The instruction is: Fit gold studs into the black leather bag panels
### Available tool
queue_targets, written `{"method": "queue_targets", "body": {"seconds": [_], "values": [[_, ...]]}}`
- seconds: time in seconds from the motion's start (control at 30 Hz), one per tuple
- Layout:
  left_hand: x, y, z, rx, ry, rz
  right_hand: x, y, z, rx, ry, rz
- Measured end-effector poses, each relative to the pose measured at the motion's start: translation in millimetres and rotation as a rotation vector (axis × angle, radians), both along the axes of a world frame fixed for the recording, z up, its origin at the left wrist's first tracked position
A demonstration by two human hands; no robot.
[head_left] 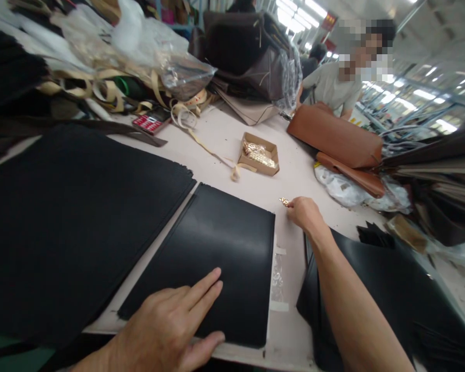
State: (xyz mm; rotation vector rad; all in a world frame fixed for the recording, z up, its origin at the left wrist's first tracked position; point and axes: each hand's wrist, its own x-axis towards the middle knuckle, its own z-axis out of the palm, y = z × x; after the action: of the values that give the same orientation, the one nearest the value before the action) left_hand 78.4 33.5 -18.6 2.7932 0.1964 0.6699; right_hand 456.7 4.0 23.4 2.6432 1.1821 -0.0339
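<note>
My left hand (178, 315) lies with fingers stretched out on a black leather panel (225, 232), near its front edge. My right hand (307, 213) is closed at the table, to the right of the panel's far corner. From its fingertips sticks out a small gold metal piece (284, 201); its exact kind is too small to make out. Beyond it stands a shallow cardboard box (273, 166) with several shiny gold pieces (260, 155) inside. A strip of clear tape (278, 276) is stuck to the table beside the panel's right edge.
A wide stack of black sheets (81, 222) lies at left, and more black leather pieces (387, 289) lie under my right forearm. Brown bags (337, 135), a dark bag (251, 62) and plastic wrap (147, 41) crowd the back. Across the table is a person (329, 85).
</note>
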Motion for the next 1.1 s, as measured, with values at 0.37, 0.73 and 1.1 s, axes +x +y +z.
{"method": "queue_targets", "body": {"seconds": [0.37, 0.73, 1.1], "values": [[-1, -4, 0.8, -0.009, 0.068, 0.04, -12, 10, -9.5, -0.025, -0.097, -0.098], [-3, -7, 3.2, -0.012, 0.136, 0.056, -24, -11, 6.2, 0.199, 0.142, -0.118], [-8, -7, -1.1, 0.045, 0.069, 0.053, -202, -65, -7.3, 0.417, 0.804, 0.092]]}}
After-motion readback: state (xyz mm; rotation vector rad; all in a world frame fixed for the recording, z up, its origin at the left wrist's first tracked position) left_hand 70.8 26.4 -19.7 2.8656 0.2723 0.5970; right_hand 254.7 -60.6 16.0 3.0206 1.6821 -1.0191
